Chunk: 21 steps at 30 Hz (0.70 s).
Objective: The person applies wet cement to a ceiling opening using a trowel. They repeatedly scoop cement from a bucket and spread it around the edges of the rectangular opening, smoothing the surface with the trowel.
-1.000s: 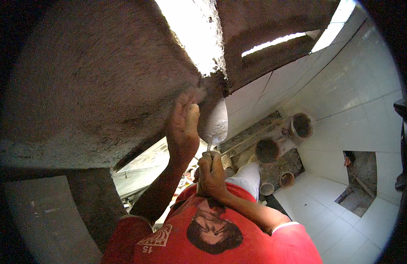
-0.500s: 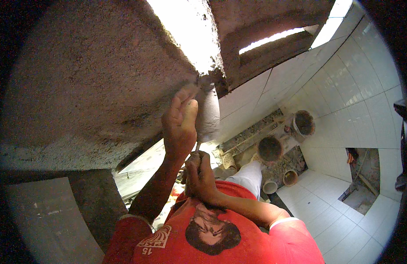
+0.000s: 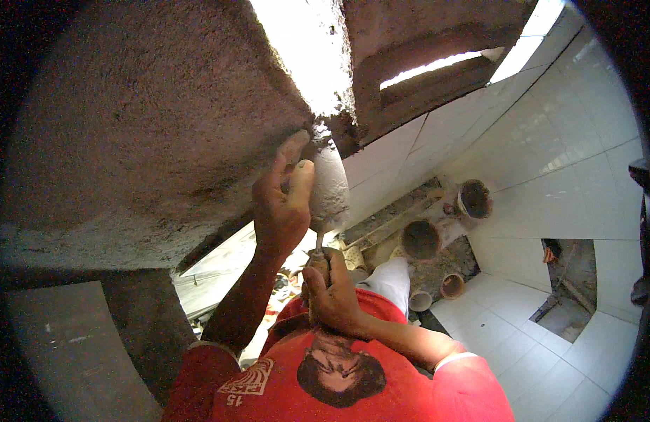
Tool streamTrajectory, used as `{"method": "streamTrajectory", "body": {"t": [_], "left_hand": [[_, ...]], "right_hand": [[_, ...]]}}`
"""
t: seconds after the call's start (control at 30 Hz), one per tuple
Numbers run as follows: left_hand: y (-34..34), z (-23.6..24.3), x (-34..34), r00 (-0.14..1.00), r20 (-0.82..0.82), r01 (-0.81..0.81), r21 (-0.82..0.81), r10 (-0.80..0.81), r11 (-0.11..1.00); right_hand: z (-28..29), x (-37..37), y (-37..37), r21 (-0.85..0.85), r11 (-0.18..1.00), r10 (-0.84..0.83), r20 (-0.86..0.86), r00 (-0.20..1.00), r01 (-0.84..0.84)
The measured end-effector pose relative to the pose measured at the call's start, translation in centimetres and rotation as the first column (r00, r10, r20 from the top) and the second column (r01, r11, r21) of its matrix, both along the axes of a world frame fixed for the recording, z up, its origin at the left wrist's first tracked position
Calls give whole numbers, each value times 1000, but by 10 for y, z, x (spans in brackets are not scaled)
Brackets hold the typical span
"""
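Note:
A masonry trowel (image 3: 330, 184) points up and away, its grey blade smeared with mortar. My right hand (image 3: 333, 299) is closed round its wooden handle, close to my chest. Left of the blade, my left hand (image 3: 281, 200) is raised with its fingers stretched out and the thumb apart, beside the blade's edge. Those fingertips are close to the rough plastered wall (image 3: 163, 133); I cannot tell whether they touch it. Some wet mortar (image 3: 323, 131) shows at the blade's tip, below the bright gap in the wall.
Below to the right stand several buckets, including a dark-filled bucket (image 3: 421, 240) and a pale one (image 3: 475, 199). White tiles (image 3: 543, 158) line the right wall. The tiled floor has a rough cutout (image 3: 570, 285). A slotted masonry opening (image 3: 437, 67) lies at upper right.
The trowel blade now shows more of its face. My left fingers have spread from the thumb and shifted slightly left. My right hand has turned on the handle and moved a little lower.

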<state>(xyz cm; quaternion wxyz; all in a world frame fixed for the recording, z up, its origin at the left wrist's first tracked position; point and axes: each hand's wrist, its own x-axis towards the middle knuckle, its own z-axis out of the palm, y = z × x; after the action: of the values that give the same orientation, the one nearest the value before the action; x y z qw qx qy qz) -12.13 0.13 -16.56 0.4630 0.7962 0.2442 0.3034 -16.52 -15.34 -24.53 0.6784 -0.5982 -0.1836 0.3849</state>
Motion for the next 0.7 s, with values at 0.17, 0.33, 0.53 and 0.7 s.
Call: {"method": "streamTrajectory", "body": {"t": [0.17, 0.33, 0.53, 0.7], "left_hand": [[-4, 6, -7, 997, 68, -35, -4, 35, 999], [-1, -2, -11, 999, 30, 16, -105, -13, 994], [3, -23, 6, 971, 214, 188, -416, -105, 890], [5, -27, 9, 968, 232, 193, -435, -98, 879]], "right_hand": [[14, 22, -15, -26, 1000, -13, 36, 999, 14], [37, 66, -19, -86, 972, -112, 649, 753, 219], [46, 90, -22, -139, 967, 7, 853, 523, 213], [44, 98, -34, -46, 976, -51, 900, 434, 211]]}}
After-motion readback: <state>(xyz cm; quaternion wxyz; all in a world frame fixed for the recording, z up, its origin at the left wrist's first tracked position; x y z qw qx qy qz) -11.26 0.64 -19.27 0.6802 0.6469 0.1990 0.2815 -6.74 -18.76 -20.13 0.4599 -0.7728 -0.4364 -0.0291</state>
